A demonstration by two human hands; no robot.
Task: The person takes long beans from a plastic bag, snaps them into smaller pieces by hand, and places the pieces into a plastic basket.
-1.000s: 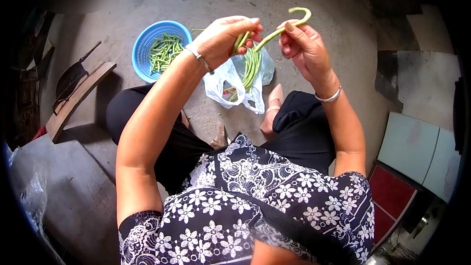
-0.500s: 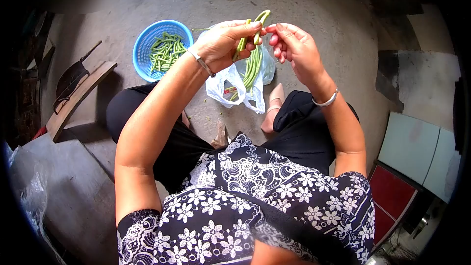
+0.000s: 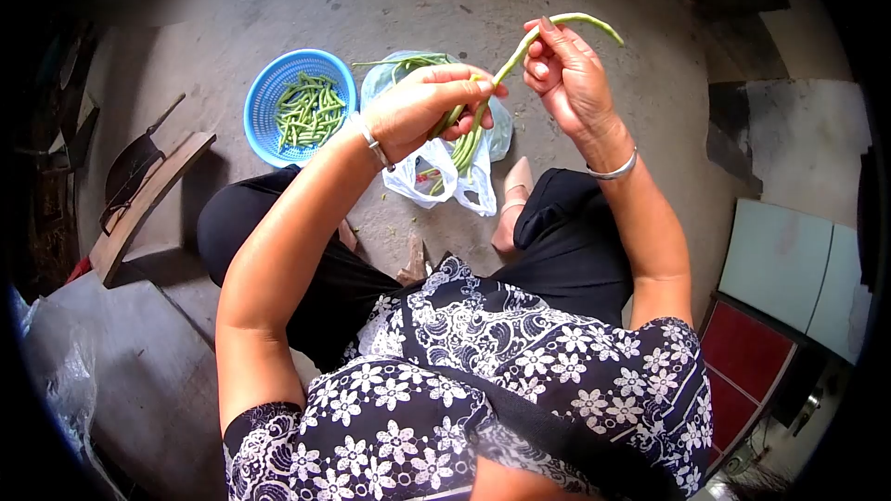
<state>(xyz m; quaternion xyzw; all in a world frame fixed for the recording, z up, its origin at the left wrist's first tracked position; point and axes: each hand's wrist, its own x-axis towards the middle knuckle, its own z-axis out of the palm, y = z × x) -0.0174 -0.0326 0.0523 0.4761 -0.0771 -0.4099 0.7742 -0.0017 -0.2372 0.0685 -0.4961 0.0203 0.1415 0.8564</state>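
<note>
My left hand (image 3: 425, 109) is closed on green bean pieces and the lower end of a long green bean. My right hand (image 3: 568, 74) pinches that long bean (image 3: 515, 54) further up, and its curved tip sticks out to the right. Below my left hand, long beans (image 3: 467, 150) lie on a white and pale blue plastic bag (image 3: 405, 187) on the floor. A blue plastic basket (image 3: 253, 113) to the left of my left hand holds short bean pieces (image 3: 310, 111).
A curved wooden board (image 3: 153, 204) with a dark blade leaned on it is at the left. Clear plastic film (image 3: 65, 366) lies lower left. Pale green and red panels (image 3: 777, 250) stand at the right. My foot (image 3: 513, 206) is beside the bag.
My right hand came in to my left hand, then moved away up and right, now pinching a long bean stretched between both hands. The view has shifted slightly.
</note>
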